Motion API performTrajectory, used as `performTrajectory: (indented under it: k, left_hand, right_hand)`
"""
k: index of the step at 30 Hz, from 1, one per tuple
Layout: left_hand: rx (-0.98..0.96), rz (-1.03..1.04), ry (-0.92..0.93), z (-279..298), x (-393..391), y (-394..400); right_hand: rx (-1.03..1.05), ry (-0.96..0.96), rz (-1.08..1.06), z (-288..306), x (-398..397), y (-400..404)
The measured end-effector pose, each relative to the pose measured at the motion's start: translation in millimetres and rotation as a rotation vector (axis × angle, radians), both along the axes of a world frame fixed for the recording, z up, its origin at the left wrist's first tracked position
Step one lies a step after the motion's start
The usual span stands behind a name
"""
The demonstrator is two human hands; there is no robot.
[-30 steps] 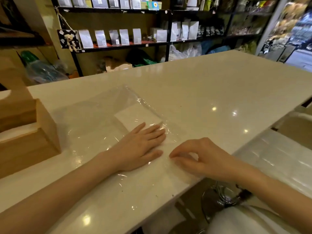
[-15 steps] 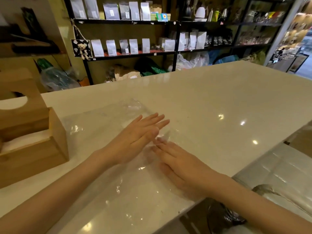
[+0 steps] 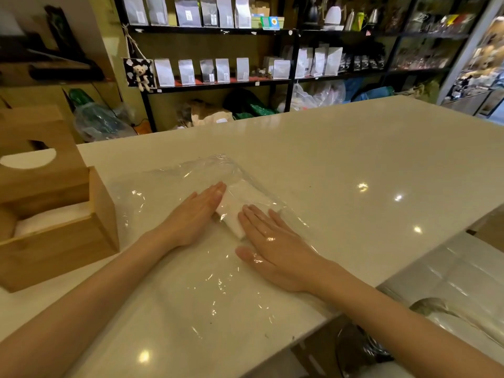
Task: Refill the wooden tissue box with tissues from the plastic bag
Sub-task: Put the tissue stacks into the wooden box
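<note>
A clear plastic bag (image 3: 169, 192) lies flat on the white counter with a small stack of white tissues (image 3: 242, 203) showing inside it. My left hand (image 3: 195, 216) rests flat on the bag just left of the tissues, fingers straight. My right hand (image 3: 272, 246) lies flat, fingers spread, with glossy film over its back; its fingertips touch the near end of the tissues. The wooden tissue box (image 3: 62, 236) stands open at the left edge with white tissues (image 3: 51, 216) inside. Its wooden lid (image 3: 41, 159) with an oval slot leans up behind it.
The white counter (image 3: 354, 165) stretches away to the right and back. Its near edge runs diagonally by my right forearm, with a metal stool (image 3: 362, 347) below. Black shelves (image 3: 218, 83) with pouches stand behind the counter.
My right hand has slid forward from the counter's near edge to the tissues, its back now under the bag's film. My left hand moved left, uncovering the tissue stack. The camera tilted up.
</note>
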State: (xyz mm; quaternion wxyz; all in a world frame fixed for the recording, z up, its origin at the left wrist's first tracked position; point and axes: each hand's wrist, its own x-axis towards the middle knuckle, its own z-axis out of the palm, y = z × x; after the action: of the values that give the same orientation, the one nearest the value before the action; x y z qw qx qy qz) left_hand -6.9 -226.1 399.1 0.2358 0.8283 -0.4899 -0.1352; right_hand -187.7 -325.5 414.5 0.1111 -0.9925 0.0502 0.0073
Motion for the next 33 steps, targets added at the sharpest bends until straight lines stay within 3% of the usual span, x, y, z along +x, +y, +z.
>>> performTrajectory:
  k: [13,22,27,30,33]
  left_hand:
    - [0.202,-0.086,-0.402,-2,2,-1]
    - [0.220,-0.108,-0.455,-1,0,0]
    - [0.225,-0.103,-0.456,-1,-1,3]
    - [0.220,-0.081,-0.419,1,-3,4]
    - [0.074,-0.041,-0.421,7,-11,9]
  right_hand:
    - [0.047,0.027,0.019,-1,-81,15]
    - [-0.210,-0.596,0.058,-40,-130,26]
    - [-0.278,-0.723,0.075,-46,-139,26]
    - [-0.142,-0.634,0.069,-30,-144,23]
    - [0.155,-0.602,-0.006,3,-146,22]
